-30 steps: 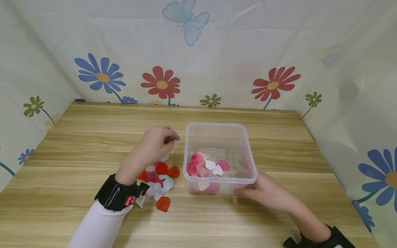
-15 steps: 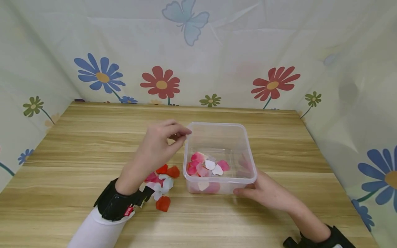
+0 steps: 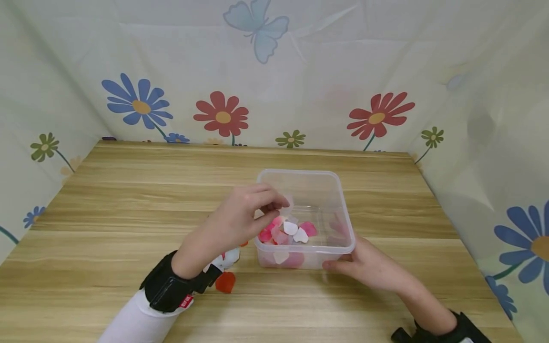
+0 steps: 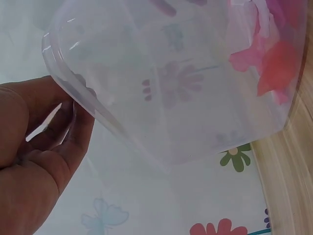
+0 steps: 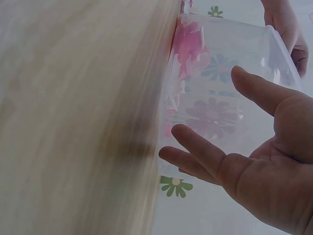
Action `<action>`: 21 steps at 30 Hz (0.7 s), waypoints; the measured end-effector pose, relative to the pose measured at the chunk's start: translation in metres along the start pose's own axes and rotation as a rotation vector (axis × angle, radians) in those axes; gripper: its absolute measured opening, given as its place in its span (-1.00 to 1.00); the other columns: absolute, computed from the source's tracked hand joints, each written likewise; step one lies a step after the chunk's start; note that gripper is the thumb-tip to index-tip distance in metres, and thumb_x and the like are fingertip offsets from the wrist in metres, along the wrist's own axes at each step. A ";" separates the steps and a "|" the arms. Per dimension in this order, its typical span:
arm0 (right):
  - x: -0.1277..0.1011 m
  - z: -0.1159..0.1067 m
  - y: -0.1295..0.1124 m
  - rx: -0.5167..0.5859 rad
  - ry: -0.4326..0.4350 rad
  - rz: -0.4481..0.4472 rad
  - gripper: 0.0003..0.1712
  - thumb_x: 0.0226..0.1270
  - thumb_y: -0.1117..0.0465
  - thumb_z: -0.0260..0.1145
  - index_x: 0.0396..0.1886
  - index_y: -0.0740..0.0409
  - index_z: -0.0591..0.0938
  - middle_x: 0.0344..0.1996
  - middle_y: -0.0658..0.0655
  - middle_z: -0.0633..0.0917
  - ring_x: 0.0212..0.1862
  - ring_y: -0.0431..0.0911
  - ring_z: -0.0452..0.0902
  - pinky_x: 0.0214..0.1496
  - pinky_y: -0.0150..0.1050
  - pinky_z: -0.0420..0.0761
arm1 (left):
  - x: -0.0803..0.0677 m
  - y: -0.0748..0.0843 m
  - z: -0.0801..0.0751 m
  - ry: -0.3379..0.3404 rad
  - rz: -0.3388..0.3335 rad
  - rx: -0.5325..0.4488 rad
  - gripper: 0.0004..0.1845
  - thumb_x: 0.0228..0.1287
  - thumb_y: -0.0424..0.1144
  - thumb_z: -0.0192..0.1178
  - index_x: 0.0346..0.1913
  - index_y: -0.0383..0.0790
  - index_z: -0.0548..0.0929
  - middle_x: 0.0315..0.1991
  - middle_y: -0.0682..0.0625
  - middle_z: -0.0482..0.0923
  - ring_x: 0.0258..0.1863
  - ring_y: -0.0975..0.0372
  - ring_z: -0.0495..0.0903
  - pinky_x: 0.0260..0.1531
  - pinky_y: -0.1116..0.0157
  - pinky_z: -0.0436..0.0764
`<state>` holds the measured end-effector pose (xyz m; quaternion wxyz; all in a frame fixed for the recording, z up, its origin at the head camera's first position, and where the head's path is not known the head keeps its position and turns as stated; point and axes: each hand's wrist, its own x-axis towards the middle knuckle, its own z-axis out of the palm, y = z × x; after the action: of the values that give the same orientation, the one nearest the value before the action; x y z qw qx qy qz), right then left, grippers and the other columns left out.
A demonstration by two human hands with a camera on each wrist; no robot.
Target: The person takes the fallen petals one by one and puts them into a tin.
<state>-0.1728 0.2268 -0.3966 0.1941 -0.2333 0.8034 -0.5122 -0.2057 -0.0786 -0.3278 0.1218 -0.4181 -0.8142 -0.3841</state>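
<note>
A clear plastic box (image 3: 306,248), lidless, holds pink, white and red petals (image 3: 280,234). My left hand (image 3: 240,214) reaches over its left rim and pinches a pale petal (image 3: 288,205) between thumb and fingertips, above those inside. In the left wrist view the left fingers (image 4: 78,125) overlap the box's rim. My right hand (image 3: 369,267) rests against the box's front right corner. The right wrist view shows the right thumb (image 5: 259,90) and fingers spread and nearly straight along the box wall.
Left of the box, partly hidden under my left forearm, lie white petals (image 3: 231,257) and a red-orange petal (image 3: 225,282) on the wooden table (image 3: 128,190). A flower-printed curtain (image 3: 317,71) stands behind the table and along its sides.
My left hand has moved right with the pale petal, from over the table left of the box to above its inside. The right hand and the box have stayed put.
</note>
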 end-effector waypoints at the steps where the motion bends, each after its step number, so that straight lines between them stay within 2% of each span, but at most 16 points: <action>1: 0.000 0.000 0.000 0.002 -0.001 0.001 -0.02 0.35 0.26 0.48 0.56 0.28 0.08 0.16 0.32 0.60 0.07 0.10 0.64 0.01 -0.18 0.69 | 0.000 0.000 0.001 -0.007 0.000 0.004 -0.75 0.19 -0.54 0.44 -0.08 -0.31 0.75 -0.19 -0.01 0.69 -0.27 0.31 0.63 -0.19 0.49 0.64; 6: 0.000 0.000 0.000 -0.021 0.003 -0.005 -0.01 0.34 0.22 0.49 0.57 0.23 0.09 0.21 0.36 0.56 0.12 0.07 0.61 0.06 -0.17 0.67 | -0.001 -0.001 0.001 -0.014 -0.010 -0.010 -0.74 0.20 -0.53 0.43 -0.07 -0.29 0.74 -0.16 0.01 0.67 -0.25 0.31 0.64 -0.15 0.48 0.64; 10: 0.000 -0.001 0.000 -0.026 0.002 -0.008 -0.01 0.35 0.20 0.49 0.57 0.24 0.08 0.20 0.34 0.58 0.11 0.05 0.62 0.05 -0.18 0.67 | -0.002 -0.005 -0.002 0.003 -0.046 -0.034 -0.76 0.25 -0.50 0.41 -0.04 -0.28 0.72 -0.14 0.01 0.65 -0.22 0.31 0.64 -0.14 0.44 0.65; 15: -0.001 -0.001 0.000 -0.014 0.003 -0.001 0.04 0.36 0.21 0.48 0.59 0.30 0.02 0.18 0.35 0.58 0.09 0.05 0.63 0.03 -0.19 0.68 | -0.007 -0.012 -0.009 0.065 -0.128 -0.013 -0.80 0.29 -0.42 0.41 -0.06 -0.28 0.70 -0.15 -0.01 0.65 -0.23 0.28 0.63 -0.16 0.36 0.68; 21: 0.000 -0.001 0.001 -0.020 0.002 -0.009 0.02 0.35 0.23 0.48 0.60 0.20 0.05 0.23 0.38 0.55 0.12 0.05 0.61 0.05 -0.19 0.67 | -0.018 -0.025 -0.015 0.121 -0.231 0.020 -0.84 0.31 -0.42 0.39 -0.09 -0.28 0.69 -0.19 0.01 0.64 -0.27 0.26 0.61 -0.21 0.29 0.69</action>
<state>-0.1732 0.2280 -0.3968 0.1888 -0.2383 0.8075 -0.5054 -0.2154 -0.1091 -0.3405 0.1298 -0.2966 -0.8518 -0.4120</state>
